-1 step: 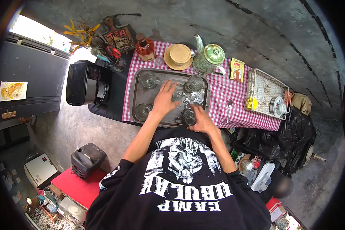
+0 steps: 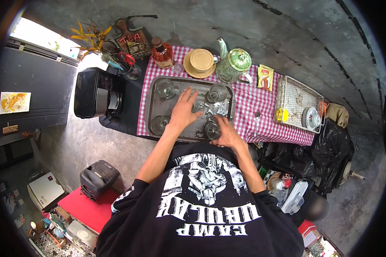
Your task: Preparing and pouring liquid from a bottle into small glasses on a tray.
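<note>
A dark metal tray [image 2: 182, 136] lies on a checked cloth and carries several clear glass cups. My left hand [image 2: 185, 112] reaches over the tray's middle with fingers spread. Between its thumb and fingers a small glass [image 2: 195, 106] partly shows; I cannot tell whether they touch. At the tray's near right corner my right hand [image 2: 228, 133] curves around a glass cup [image 2: 211, 129], fingers on the far side and thumb on the near side. Another glass [image 2: 216, 93] stands at the far right. Two more, one far left [image 2: 165, 88] and one near left [image 2: 160, 124], stand apart from my hands. Wet shiny patches spot the tray.
Behind the tray are an amber bottle [image 2: 162, 55], a wooden cup on a saucer [image 2: 201, 61] and a green teapot [image 2: 233, 66]. Rightward lie a yellow packet [image 2: 265, 78], a spoon [image 2: 256, 122] and a wire basket [image 2: 297, 97]. A black appliance [image 2: 96, 93] stands left.
</note>
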